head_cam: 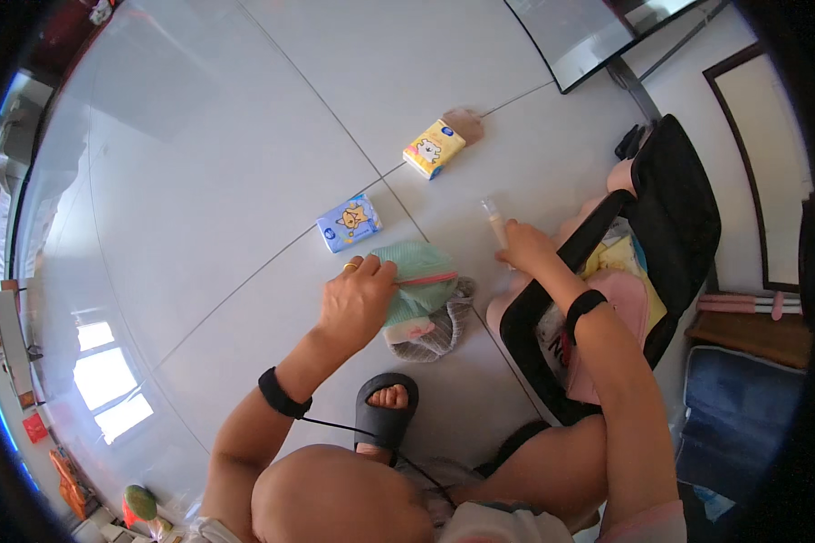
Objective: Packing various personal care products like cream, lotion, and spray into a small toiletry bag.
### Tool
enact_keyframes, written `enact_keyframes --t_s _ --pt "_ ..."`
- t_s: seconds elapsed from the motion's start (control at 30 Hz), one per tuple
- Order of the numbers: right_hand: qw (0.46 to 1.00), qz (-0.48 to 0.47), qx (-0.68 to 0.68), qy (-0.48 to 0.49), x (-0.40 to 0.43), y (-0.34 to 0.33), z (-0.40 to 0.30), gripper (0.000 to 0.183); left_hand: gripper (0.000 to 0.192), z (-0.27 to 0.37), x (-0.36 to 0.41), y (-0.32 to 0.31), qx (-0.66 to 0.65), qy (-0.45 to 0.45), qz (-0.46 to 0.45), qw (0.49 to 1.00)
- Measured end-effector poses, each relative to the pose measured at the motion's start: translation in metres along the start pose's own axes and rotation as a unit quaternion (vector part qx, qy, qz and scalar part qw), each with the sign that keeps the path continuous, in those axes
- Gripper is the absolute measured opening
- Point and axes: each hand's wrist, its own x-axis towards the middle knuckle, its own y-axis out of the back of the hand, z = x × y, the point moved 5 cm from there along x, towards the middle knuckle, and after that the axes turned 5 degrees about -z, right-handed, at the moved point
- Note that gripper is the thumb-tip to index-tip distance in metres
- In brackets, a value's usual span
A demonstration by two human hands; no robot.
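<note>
My left hand (361, 293) grips the edge of a mint-green zippered pouch (418, 278) with a pink zipper. Under the pouch, on the floor, lie a grey ribbed fabric headband (441, 339) and a small pale item with a pink pattern (409, 330). My right hand (526, 250) holds a slim tube with a clear cap (494, 220), to the right of the pouch. A blue tissue pack (350, 223) lies just beyond my left hand. Farther off, a yellow tissue pack (434, 149) touches a brownish-pink fluffy thing (467, 127).
An open black bag (679, 183) with a pink pouch (618, 305) and yellow packets inside stands at the right, under my right forearm. Behind it are a framed panel (761, 170) and dark blue fabric (733, 414). My slippered foot (387, 410) is on the tiled floor.
</note>
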Motion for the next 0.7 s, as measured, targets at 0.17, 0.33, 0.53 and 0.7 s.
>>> enact_keyframes --t_s 0.17,0.33,0.53,0.7 --pt "0.998 -0.050 -0.024 -0.005 0.002 -0.005 0.008 0.037 0.017 0.002 0.000 -0.001 -0.021 -0.019 -0.001 1.000" --pt "0.985 0.120 -0.029 0.119 -0.042 0.017 -0.010 0.041 0.024 0.006 0.007 -0.003 0.008 0.009 -0.027 1.000" --pt "0.939 0.254 0.127 0.195 -0.155 0.053 -0.010 0.032 0.047 0.031 0.017 0.002 0.036 -0.039 -0.043 0.998" --pt "0.979 -0.003 0.201 0.023 -0.248 0.029 0.047 0.027 0.054 0.034 0.029 -0.009 0.024 -0.025 -0.132 0.991"
